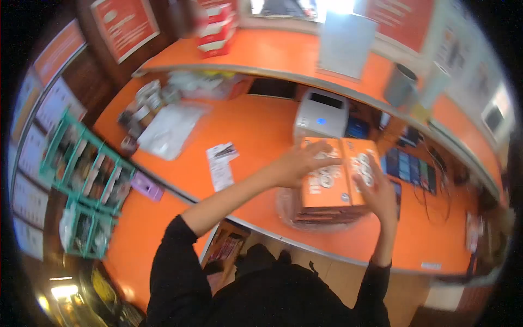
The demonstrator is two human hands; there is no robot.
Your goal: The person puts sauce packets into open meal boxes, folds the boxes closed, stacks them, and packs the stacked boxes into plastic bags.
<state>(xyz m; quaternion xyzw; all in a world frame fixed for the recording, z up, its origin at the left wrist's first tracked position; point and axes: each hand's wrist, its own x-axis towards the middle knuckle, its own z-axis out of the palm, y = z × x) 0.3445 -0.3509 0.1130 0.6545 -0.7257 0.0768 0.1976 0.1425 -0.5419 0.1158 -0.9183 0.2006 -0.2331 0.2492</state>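
Two orange boxes with white lettering lie side by side on top of a stack on the orange counter: a left box and a right box. My left hand reaches over the left box's edge, its fingers stretched across the top. Over the right box is my right hand, fingers spread and pointing away from me. Both hands appear to touch the boxes. Clear plastic wrap lies around the base of the stack. My hands partly cover the print.
Behind the stack stands a grey-white printer. Paper slips and a clear plastic bag lie left. Teal baskets and a purple stapler-like object are farther left. Several phones and cables lie right, below a raised orange shelf.
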